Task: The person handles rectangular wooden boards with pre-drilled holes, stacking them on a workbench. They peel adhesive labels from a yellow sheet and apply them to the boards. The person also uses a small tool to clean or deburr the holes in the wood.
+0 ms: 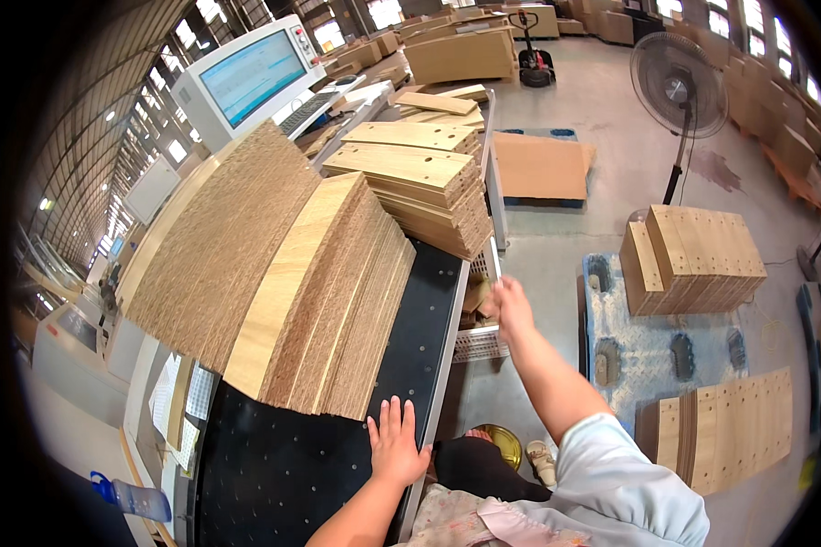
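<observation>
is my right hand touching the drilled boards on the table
Apart: in the head view, a clear gap separates the right hand from the drilled boards, with part of the white basket showing between.

Windows glare white while outer edges bend strongly.

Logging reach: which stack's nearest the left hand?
The bench stack between the widest stack and drilled boards; its near end almost meets the left hand.
</observation>
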The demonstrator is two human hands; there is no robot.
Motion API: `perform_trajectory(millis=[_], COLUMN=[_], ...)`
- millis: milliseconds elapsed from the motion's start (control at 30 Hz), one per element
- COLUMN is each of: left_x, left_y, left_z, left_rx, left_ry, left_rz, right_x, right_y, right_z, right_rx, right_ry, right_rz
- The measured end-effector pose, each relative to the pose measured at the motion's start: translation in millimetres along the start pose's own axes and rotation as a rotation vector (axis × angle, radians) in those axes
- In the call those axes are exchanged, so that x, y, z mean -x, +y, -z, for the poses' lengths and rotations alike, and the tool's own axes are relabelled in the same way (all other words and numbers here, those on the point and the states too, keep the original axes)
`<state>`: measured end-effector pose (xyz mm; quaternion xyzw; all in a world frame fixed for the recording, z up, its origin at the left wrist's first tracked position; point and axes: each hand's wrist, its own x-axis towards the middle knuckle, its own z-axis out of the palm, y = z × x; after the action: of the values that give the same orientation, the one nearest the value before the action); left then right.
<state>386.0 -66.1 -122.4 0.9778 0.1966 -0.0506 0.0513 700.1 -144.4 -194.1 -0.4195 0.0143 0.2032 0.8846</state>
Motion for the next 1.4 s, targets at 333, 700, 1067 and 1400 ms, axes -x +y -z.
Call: perform_trajectory(millis=[333, 700, 1067, 1400], left_x=[-5, -7, -8, -14], left_y=[3, 8, 7, 13], left_z=[3, 4, 1, 5], left_rx=[0.012, 0.013, -0.011, -0.013], left_ry=[-0.009, -0.026, -0.044, -0.101], left_rz=[-0.005, 0.016, 0.007, 0.018], right_x=[-118, -106, -91, -131], right_y=[-20, 15, 16, 30], right_z=[-51, -65, -52, -30], right_rx=[0.061, 0.351, 0.407, 0.238], right_ry=[0.132, 0.2, 0.085, 0.169], right_rz=[0.122, 0.27, 0.29, 0.345])
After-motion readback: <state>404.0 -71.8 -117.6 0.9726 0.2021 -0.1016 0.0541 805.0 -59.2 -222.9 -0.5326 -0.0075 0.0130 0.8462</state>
